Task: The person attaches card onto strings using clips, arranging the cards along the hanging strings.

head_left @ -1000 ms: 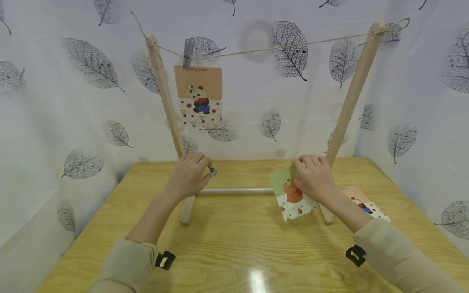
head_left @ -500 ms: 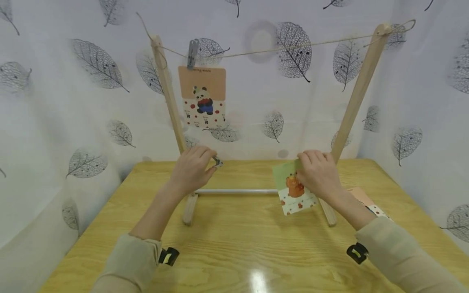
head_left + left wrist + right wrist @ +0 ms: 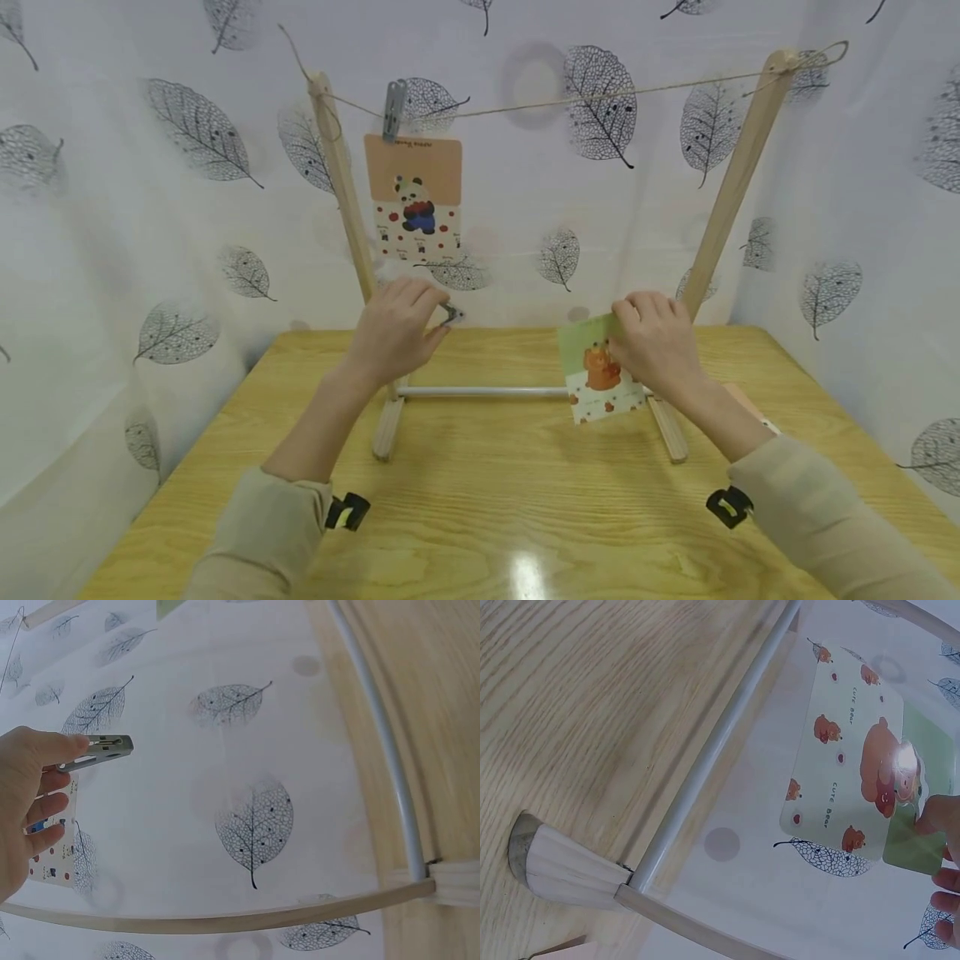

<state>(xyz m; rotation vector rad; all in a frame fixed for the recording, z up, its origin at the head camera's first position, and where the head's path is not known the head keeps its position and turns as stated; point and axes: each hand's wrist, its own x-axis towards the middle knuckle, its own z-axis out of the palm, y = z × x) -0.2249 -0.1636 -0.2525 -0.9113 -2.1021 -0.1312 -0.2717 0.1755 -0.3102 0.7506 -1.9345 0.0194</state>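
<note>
My left hand (image 3: 397, 329) pinches a grey clothespin (image 3: 105, 748) between thumb and forefinger, in front of the left post. My right hand (image 3: 656, 340) grips the green end of a card (image 3: 602, 371) printed with an orange bear; in the right wrist view the words "CUTE BEAR" show on it. The card hangs above the table, near the right post. Between the posts runs a string (image 3: 555, 103). At its left end another grey clothespin (image 3: 393, 111) holds an orange and white panda card (image 3: 415, 196).
The frame has two wooden posts (image 3: 738, 183), feet on the table (image 3: 480, 500), and a grey crossbar (image 3: 483, 391) low between them. Another card (image 3: 742, 402) lies on the table, partly covered by my right forearm. A leaf-printed curtain (image 3: 510, 192) surrounds the back and sides.
Both hands have risen. The left hand has also moved a little to the right with the clothespin, and the bear card has come up off its lower position with the right hand.
</note>
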